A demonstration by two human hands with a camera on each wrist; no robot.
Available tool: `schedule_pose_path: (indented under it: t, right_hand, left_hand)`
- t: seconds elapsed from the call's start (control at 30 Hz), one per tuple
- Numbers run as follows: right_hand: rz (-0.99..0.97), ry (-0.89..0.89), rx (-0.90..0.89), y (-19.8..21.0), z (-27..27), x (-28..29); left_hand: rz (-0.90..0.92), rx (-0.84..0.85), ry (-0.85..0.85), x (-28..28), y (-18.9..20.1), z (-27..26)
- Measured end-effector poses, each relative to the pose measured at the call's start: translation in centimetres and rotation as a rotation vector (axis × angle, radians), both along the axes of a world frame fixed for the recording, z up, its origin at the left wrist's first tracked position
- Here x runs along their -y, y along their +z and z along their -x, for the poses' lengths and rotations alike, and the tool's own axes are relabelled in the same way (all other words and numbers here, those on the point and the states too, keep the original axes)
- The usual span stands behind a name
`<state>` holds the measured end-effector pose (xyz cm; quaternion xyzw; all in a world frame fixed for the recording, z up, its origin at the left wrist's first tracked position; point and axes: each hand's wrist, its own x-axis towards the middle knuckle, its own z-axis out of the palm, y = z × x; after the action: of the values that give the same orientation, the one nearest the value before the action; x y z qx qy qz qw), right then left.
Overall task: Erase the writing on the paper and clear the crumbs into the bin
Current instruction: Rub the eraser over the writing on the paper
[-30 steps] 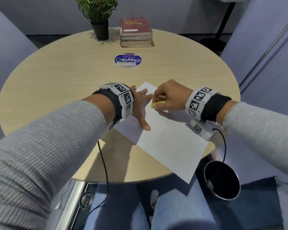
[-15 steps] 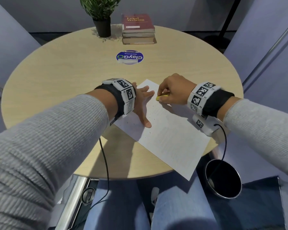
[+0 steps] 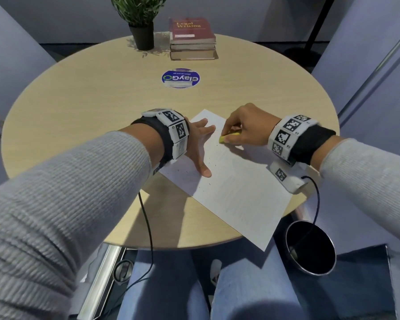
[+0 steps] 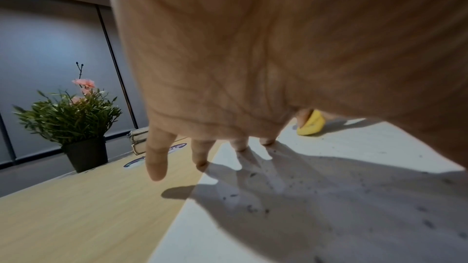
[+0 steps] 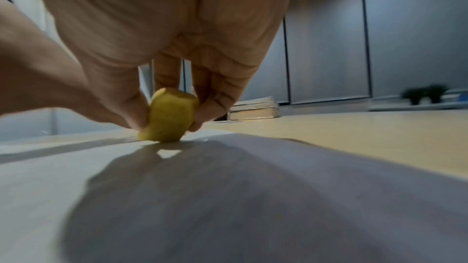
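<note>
A white sheet of paper (image 3: 236,188) lies slanted on the round wooden table (image 3: 97,107), its near corner hanging past the table edge. My left hand (image 3: 200,146) lies flat on the paper's left part with fingers spread, holding it down. My right hand (image 3: 243,130) pinches a yellow eraser (image 3: 226,137) between thumb and fingers, its tip pressed on the paper near the far corner; the right wrist view shows the eraser (image 5: 169,117) touching the sheet. Dark eraser crumbs (image 4: 253,207) are scattered on the paper around my left hand. A black round bin (image 3: 310,248) stands on the floor below the table's right edge.
At the far side of the table stand a potted plant (image 3: 141,21) and a stack of books (image 3: 192,40). A blue round sticker (image 3: 180,78) lies flat mid-table. Cables hang from both wrists, the right one over the bin. My knees are under the table edge.
My right hand with the eraser slid back and forth over the paper near its far corner. My left hand stayed flat on the paper. The head view shifted slightly.
</note>
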<state>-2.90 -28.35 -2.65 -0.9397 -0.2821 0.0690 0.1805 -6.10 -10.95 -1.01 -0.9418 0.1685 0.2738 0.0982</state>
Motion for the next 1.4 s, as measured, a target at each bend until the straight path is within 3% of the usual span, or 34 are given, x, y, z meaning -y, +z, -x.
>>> schedule_pose_path:
  t: [0.07,0.2,0.37,0.5,0.67,0.83,1.0,1.1,1.4]
  right_hand:
    - [0.021,-0.037,0.037,-0.1,-0.4,0.1]
    - [0.015,0.05,-0.009,-0.5,1.0,-0.4]
    - [0.05,-0.07,0.039,0.1,-0.5,0.1]
    - [0.055,0.104,0.01,-0.6,1.8,-1.7]
    - [0.05,-0.049,0.036,-0.2,-0.2,-0.2]
    - [0.037,0.115,-0.018,-0.7,2.0,-1.9]
    - [0.021,-0.036,0.011,-0.3,-0.1,-0.2]
    - [0.031,-0.02,0.017,-0.4,0.0,-0.5]
    - [0.08,0.031,0.038,-0.8,0.9,-1.6]
  left_hand:
    - [0.023,-0.005,0.014,0.0,-0.1,0.1]
    - [0.0,-0.012,0.013,-0.1,0.0,0.0]
    - [0.005,-0.021,0.019,0.0,0.0,0.0]
    - [0.0,-0.037,0.017,-0.2,0.2,-0.1]
    - [-0.01,-0.04,0.026,-0.3,0.2,-0.1]
    - [0.014,-0.046,0.022,-0.2,0.6,0.1]
    - [-0.064,0.012,-0.032,0.0,0.4,0.4]
    - [-0.074,0.038,-0.122,-0.1,0.3,0.7]
    - [-0.007,-0.015,-0.082,-0.8,-0.1,0.5]
